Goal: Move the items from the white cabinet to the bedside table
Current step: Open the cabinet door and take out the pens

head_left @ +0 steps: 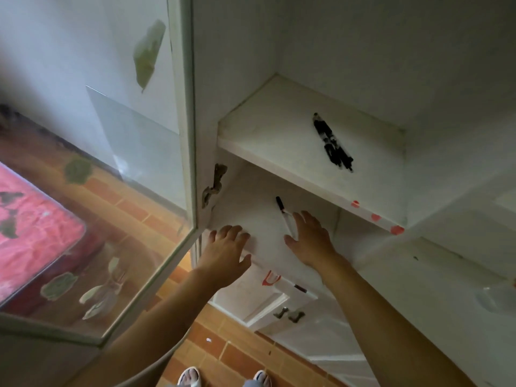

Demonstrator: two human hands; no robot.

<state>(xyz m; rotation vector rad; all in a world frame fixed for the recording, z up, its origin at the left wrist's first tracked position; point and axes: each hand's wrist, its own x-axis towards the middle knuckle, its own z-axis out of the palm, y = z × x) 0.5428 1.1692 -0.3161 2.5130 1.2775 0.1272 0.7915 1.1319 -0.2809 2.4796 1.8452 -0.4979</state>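
Pen (285, 216), black cap w/ white barrel, is seen lying on the lower shelf (268, 196) of the white cabinet (349, 60); its lower end is hidden behind the right hand (310, 238). Dark items (332, 142) on the upper shelf (279, 135) are blurred & hard to identify. Right hand is held flat, fingers straight, just beside the pen; contact can't be told. Left hand (225, 248) is spread open at the shelf edge, apart from the pen. Glass door (156, 169) is swung open at left.

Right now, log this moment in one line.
cabinet door open | left hand open, lower shelf edge | right hand open beside pen | upper shelf: black pens
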